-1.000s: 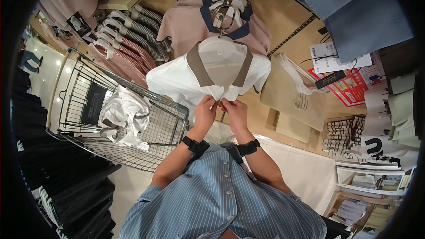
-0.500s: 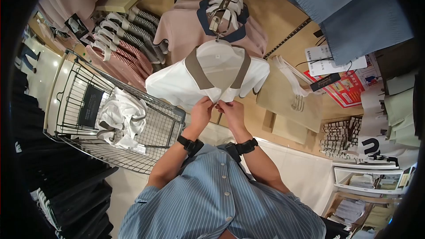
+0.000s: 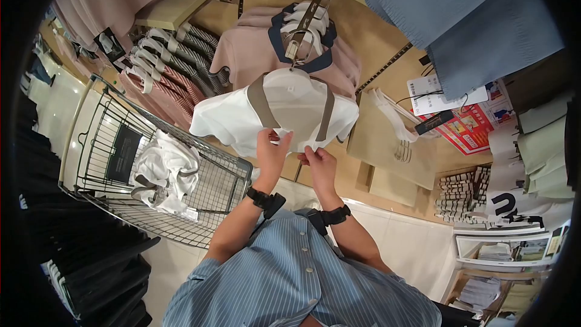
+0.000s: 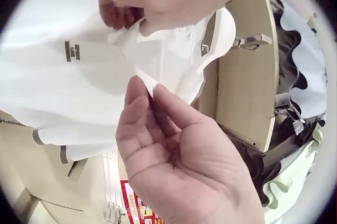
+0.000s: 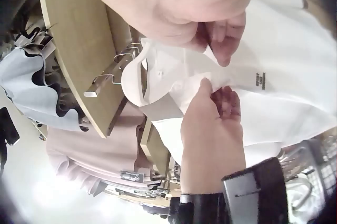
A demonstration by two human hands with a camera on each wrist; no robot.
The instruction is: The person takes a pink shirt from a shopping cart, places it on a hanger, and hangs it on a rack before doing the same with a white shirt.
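A white polo shirt [image 3: 227, 121] with a brown collar hangs on a white hanger [image 4: 227, 32] at the front of a rail, facing me. My left hand [image 3: 273, 152] pinches one side of its front opening just below the collar. On the other side, my right hand [image 3: 319, 166] holds the placket edge between thumb and fingertips. A narrow gap separates the two hands, and the neck stands spread in a wide V. In the left wrist view the right hand [image 4: 168, 150] shows its palm, with a fold of white cloth between thumb and forefinger. Small dark lettering [image 5: 260, 81] marks the chest.
A wire shopping cart [image 3: 221, 206] stands at left with a crumpled white garment [image 3: 166, 172] inside. Pink shirts [image 3: 242, 48] hang behind the polo shirt. Striped shirts [image 3: 181, 79] hang beside them. Blue clothing [image 3: 478, 42] with tags overhangs at upper right; dark garments [image 3: 91, 266] hang lower left.
My hands were together at the bottom of the collar; they have moved apart, the left one rising slightly. The shirt's neck opening is now wider and its collar sides straighter.
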